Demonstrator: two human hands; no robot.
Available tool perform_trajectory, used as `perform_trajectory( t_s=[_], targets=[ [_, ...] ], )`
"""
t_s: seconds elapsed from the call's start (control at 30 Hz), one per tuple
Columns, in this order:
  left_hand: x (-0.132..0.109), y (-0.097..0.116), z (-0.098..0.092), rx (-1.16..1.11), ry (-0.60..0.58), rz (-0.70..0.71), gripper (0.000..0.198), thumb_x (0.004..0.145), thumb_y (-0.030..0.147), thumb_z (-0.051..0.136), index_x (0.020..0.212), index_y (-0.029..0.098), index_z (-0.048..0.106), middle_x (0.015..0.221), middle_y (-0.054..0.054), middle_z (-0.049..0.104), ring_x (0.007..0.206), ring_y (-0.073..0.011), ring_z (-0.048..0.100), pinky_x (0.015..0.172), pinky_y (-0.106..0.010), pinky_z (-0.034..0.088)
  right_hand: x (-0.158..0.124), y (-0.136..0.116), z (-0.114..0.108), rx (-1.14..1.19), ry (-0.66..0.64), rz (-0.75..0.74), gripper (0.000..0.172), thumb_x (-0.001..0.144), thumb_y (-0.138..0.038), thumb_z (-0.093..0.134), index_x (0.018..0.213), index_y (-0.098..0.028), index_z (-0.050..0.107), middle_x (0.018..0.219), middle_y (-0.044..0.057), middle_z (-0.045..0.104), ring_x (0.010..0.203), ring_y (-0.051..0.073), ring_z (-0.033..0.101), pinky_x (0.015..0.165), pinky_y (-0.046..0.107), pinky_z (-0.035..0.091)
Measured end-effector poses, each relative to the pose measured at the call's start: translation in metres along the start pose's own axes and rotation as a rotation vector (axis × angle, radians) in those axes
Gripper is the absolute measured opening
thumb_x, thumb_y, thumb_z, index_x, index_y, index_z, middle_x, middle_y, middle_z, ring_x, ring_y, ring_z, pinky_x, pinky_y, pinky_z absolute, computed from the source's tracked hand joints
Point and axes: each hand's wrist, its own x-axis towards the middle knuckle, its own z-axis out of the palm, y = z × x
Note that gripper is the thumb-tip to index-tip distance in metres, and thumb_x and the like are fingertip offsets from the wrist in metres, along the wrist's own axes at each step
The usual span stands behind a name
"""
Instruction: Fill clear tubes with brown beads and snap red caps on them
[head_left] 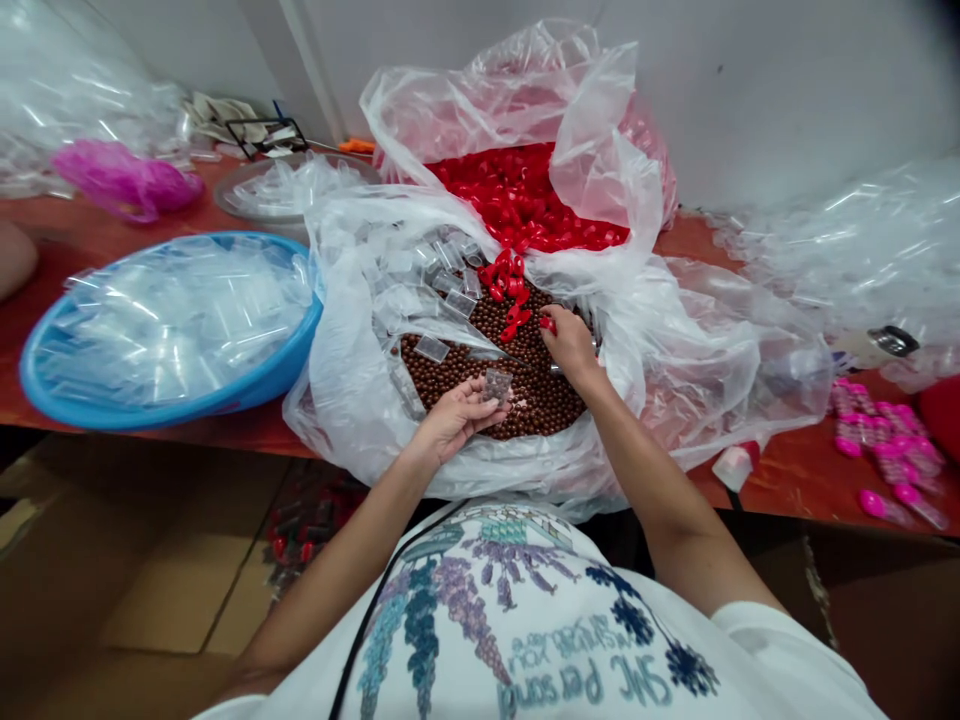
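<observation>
Between the thumb and fingers of my left hand (459,415) is a small clear plastic container (496,386). Over the brown beads (544,400) my right hand (570,345) pinches a small red cap (548,324). These beads fill a large white plastic bag (341,330), its mouth folded open around them. Several loose red caps (517,290) lie on the beads just left of my right hand. More clear containers (442,270) are heaped at the bag's back left. A shiny metal object (556,369) shows partly below my right hand; its kind is hidden.
Left of the bag, a blue basin (41,365) holds clear plastic pieces. Behind stands a second bag (420,115) full of red caps. Pink-capped tubes (885,430) lie on the red table (799,470) at right. Cardboard boxes (165,590) sit below the front edge.
</observation>
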Motion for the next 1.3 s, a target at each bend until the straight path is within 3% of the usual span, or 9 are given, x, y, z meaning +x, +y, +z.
perform_trajectory(
  t_s=[0.1, 0.2, 0.3, 0.37, 0.53, 0.73, 0.87, 0.97, 1.3],
  targets=[
    [0.0, -0.002, 0.0, -0.001, 0.013, 0.006, 0.041, 0.07, 0.0, 0.065, 0.109, 0.01, 0.055, 0.108, -0.014, 0.066, 0.086, -0.0176, 0.068, 0.076, -0.027, 0.056, -0.017, -0.015, -0.004, 0.414, -0.016, 0.032, 0.031, 0.08, -0.023, 0.055, 0.11, -0.02, 0.059, 0.102, 0.004, 0.065, 0.091, 0.018, 0.058, 0.085, 0.034, 0.046],
    [-0.002, -0.002, 0.003, 0.018, 0.054, -0.016, 0.042, 0.07, 0.0, 0.065, 0.109, 0.01, 0.056, 0.102, -0.013, 0.067, 0.083, -0.0183, 0.068, 0.073, -0.026, 0.057, -0.036, -0.03, -0.009, 0.849, -0.14, 0.212, 0.03, 0.078, -0.033, 0.058, 0.106, -0.023, 0.06, 0.1, 0.001, 0.063, 0.081, 0.014, 0.06, 0.067, 0.027, 0.051],
    [-0.005, -0.002, 0.006, 0.043, 0.064, -0.041, 0.037, 0.071, 0.004, 0.065, 0.107, 0.009, 0.059, 0.102, -0.014, 0.068, 0.083, -0.0188, 0.068, 0.072, -0.026, 0.057, -0.052, -0.038, -0.016, 1.15, -0.237, 0.42, 0.036, 0.074, -0.037, 0.063, 0.108, -0.026, 0.059, 0.096, 0.0, 0.061, 0.068, 0.009, 0.058, 0.048, 0.018, 0.045],
    [-0.006, -0.002, 0.008, 0.06, 0.066, -0.049, 0.034, 0.072, 0.006, 0.065, 0.106, 0.009, 0.061, 0.106, -0.014, 0.067, 0.084, -0.0188, 0.068, 0.071, -0.025, 0.057, -0.059, -0.04, -0.02, 1.233, -0.283, 0.484, 0.037, 0.071, -0.036, 0.067, 0.105, -0.025, 0.061, 0.088, -0.002, 0.06, 0.059, 0.006, 0.052, 0.041, 0.015, 0.036],
    [-0.007, -0.004, 0.009, 0.09, 0.069, -0.048, 0.028, 0.074, 0.009, 0.064, 0.102, 0.009, 0.064, 0.102, -0.014, 0.068, 0.08, -0.018, 0.069, 0.071, -0.025, 0.057, -0.073, -0.041, -0.022, 1.161, -0.256, 0.47, 0.042, 0.063, -0.03, 0.075, 0.103, -0.021, 0.065, 0.078, -0.003, 0.061, 0.049, 0.003, 0.039, 0.038, 0.016, 0.029],
    [-0.008, -0.008, 0.011, 0.077, 0.032, -0.071, 0.031, 0.074, 0.011, 0.064, 0.105, 0.011, 0.063, 0.099, -0.013, 0.069, 0.08, -0.0186, 0.069, 0.07, -0.025, 0.057, -0.083, -0.046, -0.023, 1.062, -0.19, 0.455, 0.038, 0.075, -0.044, 0.064, 0.105, -0.022, 0.064, 0.087, 0.002, 0.068, 0.057, 0.009, 0.053, 0.044, 0.02, 0.039],
    [-0.01, -0.009, 0.013, 0.103, 0.021, -0.065, 0.03, 0.073, 0.011, 0.065, 0.103, 0.011, 0.065, 0.101, -0.012, 0.069, 0.081, -0.019, 0.069, 0.07, -0.025, 0.057, -0.087, -0.052, -0.024, 0.981, -0.174, 0.296, 0.037, 0.083, -0.045, 0.056, 0.113, -0.024, 0.059, 0.094, 0.002, 0.069, 0.082, 0.014, 0.063, 0.069, 0.026, 0.05],
    [-0.01, -0.011, 0.013, 0.141, -0.005, -0.082, 0.031, 0.072, 0.012, 0.066, 0.103, 0.011, 0.066, 0.099, -0.012, 0.069, 0.08, -0.0191, 0.069, 0.068, -0.024, 0.057, -0.087, -0.055, -0.024, 0.968, -0.193, 0.172, 0.034, 0.086, -0.046, 0.051, 0.112, -0.025, 0.058, 0.097, 0.001, 0.068, 0.094, 0.016, 0.063, 0.087, 0.032, 0.048],
    [-0.009, -0.012, 0.007, 0.119, -0.025, -0.105, 0.03, 0.073, 0.012, 0.066, 0.102, 0.011, 0.067, 0.095, -0.012, 0.07, 0.08, -0.0193, 0.069, 0.066, -0.022, 0.056, -0.09, -0.055, -0.026, 0.921, -0.27, 0.125, 0.031, 0.087, -0.044, 0.05, 0.11, -0.025, 0.059, 0.107, 0.002, 0.065, 0.097, 0.017, 0.063, 0.086, 0.032, 0.049]
  ],
)
